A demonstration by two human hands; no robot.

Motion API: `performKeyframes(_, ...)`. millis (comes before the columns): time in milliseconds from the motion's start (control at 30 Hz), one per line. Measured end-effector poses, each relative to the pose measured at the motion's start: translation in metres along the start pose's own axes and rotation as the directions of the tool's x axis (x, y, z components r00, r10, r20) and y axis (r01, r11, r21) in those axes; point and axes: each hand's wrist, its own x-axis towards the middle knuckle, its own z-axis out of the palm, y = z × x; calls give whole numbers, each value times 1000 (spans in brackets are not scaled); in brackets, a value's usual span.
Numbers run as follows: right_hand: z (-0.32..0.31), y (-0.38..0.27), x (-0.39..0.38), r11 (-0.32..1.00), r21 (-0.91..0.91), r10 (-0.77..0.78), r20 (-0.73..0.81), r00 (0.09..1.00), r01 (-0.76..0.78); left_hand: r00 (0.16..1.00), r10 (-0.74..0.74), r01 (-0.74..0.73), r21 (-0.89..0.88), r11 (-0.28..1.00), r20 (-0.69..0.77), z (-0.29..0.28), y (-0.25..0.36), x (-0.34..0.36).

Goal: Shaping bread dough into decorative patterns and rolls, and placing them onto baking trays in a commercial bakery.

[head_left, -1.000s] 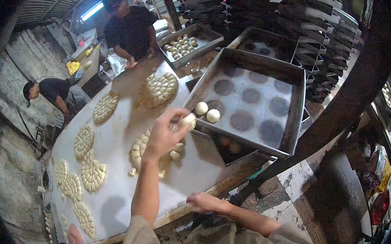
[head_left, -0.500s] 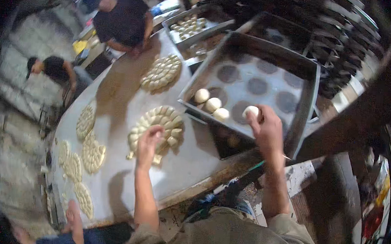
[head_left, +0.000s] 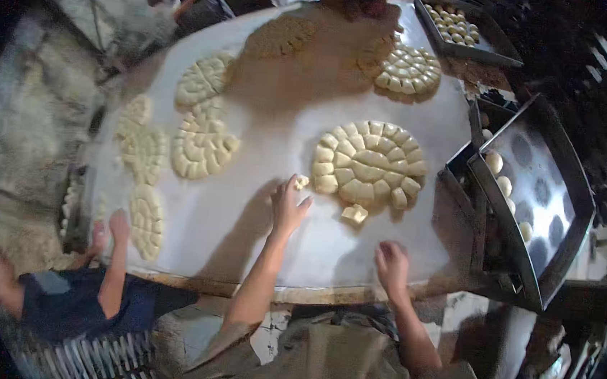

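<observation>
A round slab of dough [head_left: 375, 156], cut into several pieces, lies on the pale table in front of me. My left hand [head_left: 289, 208] is open beside its left edge, with the thumb apart and the fingertips at a small loose dough piece [head_left: 302, 182]. Another cut dough piece [head_left: 354, 214] rests apart, just below the slab. Over the table's near side, my right hand [head_left: 392, 264] is loosely curled with its fingers slightly apart, and no dough shows in it. Dough balls [head_left: 504, 185] line the near-left side of a metal tray [head_left: 563, 273] at right.
More cut dough slabs [head_left: 205, 141] lie on the left of the table [head_left: 244, 206], and another [head_left: 409, 70] at the back. A co-worker's arm [head_left: 115, 263] reaches in at lower left. Another person stands at the far edge. A tray of dough balls [head_left: 488, 54] stands far right.
The dough ball from my right hand has been let go in the tray, and that hand is back over the table. My left hand has moved to the loose piece. The view has swung left.
</observation>
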Motion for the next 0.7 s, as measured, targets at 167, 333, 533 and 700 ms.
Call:
performKeyframes(167,71,-27,37,793,-608,-251,-263,931,42,930,37,-105,-169,980,-365,10,22,-23)
performKeyframes(333,80,-37,53,975,-190,123,37,992,-114,989,145,-127,-357,925,23,13,42,-52)
performKeyframes(533,38,18,85,949,-223,79,-518,852,-224,958,260,-225,-239,945,124,30,51,-43)
performKeyframes(700,42,23,107,942,-329,-108,-493,863,-70,924,50,291,-782,551,379,5,39,-41)
